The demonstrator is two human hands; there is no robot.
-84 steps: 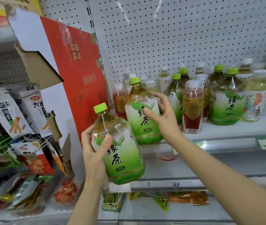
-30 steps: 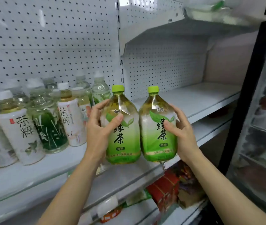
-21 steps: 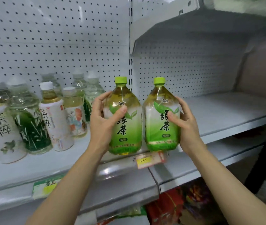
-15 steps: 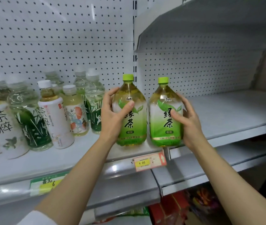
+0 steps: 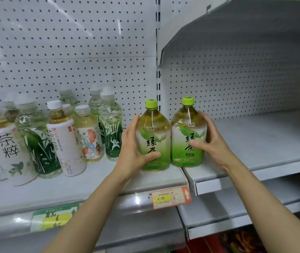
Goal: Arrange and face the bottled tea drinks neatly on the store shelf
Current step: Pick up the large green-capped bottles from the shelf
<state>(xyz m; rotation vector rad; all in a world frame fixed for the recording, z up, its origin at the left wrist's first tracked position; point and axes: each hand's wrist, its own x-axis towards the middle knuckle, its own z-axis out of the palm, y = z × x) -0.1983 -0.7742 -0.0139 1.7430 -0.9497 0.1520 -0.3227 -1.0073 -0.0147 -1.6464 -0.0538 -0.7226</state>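
Two green tea bottles set down side by side at the joint between two shelves.

My left hand (image 5: 132, 154) wraps the left bottle (image 5: 152, 139), thumb across the lower label; my right hand (image 5: 213, 143) wraps the right bottle (image 5: 188, 136), thumb on its label. Both bottles stand upright, touching, labels turned outward, so I judge the grips serve to square them to the shelf edge (image 5: 163, 181) above the price tag (image 5: 170, 197). The other tea bottles (image 5: 59, 139) stand in a group to the left, apart from this pair.
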